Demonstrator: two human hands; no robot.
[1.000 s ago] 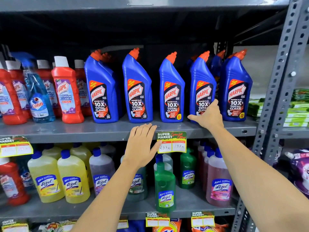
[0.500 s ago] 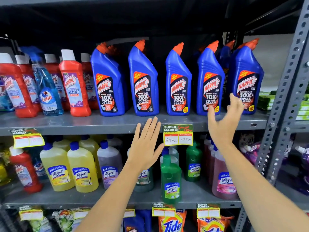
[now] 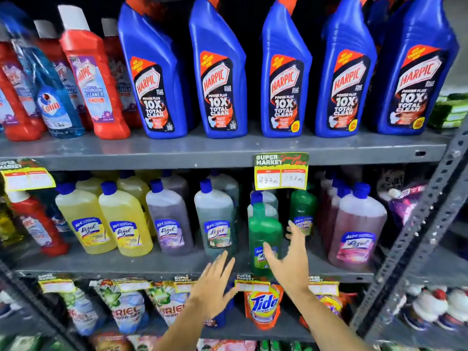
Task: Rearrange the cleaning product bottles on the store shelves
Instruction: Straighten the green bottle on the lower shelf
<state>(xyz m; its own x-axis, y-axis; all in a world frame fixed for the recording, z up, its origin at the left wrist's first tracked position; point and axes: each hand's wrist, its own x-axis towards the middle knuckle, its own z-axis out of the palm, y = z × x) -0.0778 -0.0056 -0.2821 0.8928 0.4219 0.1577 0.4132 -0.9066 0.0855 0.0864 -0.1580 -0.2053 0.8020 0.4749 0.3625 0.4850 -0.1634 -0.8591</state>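
Both hands have dropped from the Harpic shelf edge to the Lizol shelf below since half a second ago; our view has dropped and moved in too, cropping the Harpic caps.

Item: green Lizol bottle (image 3: 264, 231), upright at the front lip of the middle shelf (image 3: 152, 264), ahead of its row, between the grey-green Lizol bottle (image 3: 215, 224) and the pink Lizol bottle (image 3: 357, 229).

Right hand (image 3: 291, 259): grip open, fingers spread, thumb just at the bottle's label, apparently not yet closed on it. Left hand (image 3: 215, 285): grip open, empty, in front of the shelf lip, just left of the bottle.

Handling note: we judge the step to be taking this forward bottle. We wrap the right grip around its waist, below the shoulder, steady the base with the left, and lift it clear before sliding back, so the neighbours and the price tag (image 3: 281, 171) above stay undisturbed.

Upper shelf: five blue Harpic bottles (image 3: 217, 72), upright in a row, untouched.
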